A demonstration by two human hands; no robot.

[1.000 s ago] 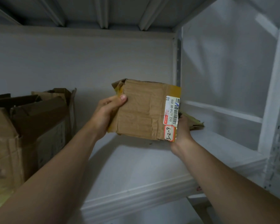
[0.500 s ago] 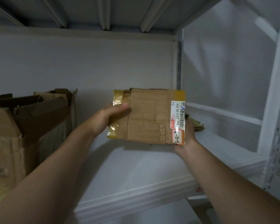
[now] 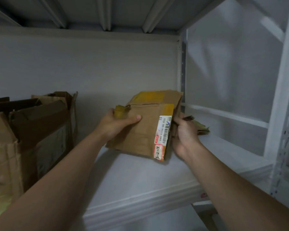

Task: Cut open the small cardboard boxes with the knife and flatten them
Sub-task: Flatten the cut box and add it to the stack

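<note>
The left hand (image 3: 117,124) grips the small cardboard box (image 3: 140,132) at its upper left corner. The thumb lies flat on the front face and the other fingers go behind the box, so the box is pinched between them. The right hand (image 3: 184,135) is against the right side of the box. Its fingers are curled round a slim dark tool (image 3: 188,117), of which only the end shows above the fingers. So the box sits between the two hands, tilted, with its lower right corner lowest. I cannot tell if this corner touches the shelf or is just above it.

The box is over the right half of a white shelf (image 3: 140,184), nearer to the back edge than to the front edge. Just behind the right hand, near the back right corner of the shelf, lies some flattened cardboard (image 3: 203,129). At the left edge of the shelf stand bigger open cardboard boxes (image 3: 40,124), well apart from the small one. Behind is a plain pale wall (image 3: 90,67), above is the ribbed underside of another shelf (image 3: 107,12), and at the right stands a white perforated post (image 3: 284,114).

The small box is brown, creased and worn. Yellow tape (image 3: 148,96) covers parts of its top and its corners. A white barcode label (image 3: 164,129) runs along the right edge of the front face, and below it is a red-bordered sticker (image 3: 158,151) with "3-2-9" written by hand.
</note>
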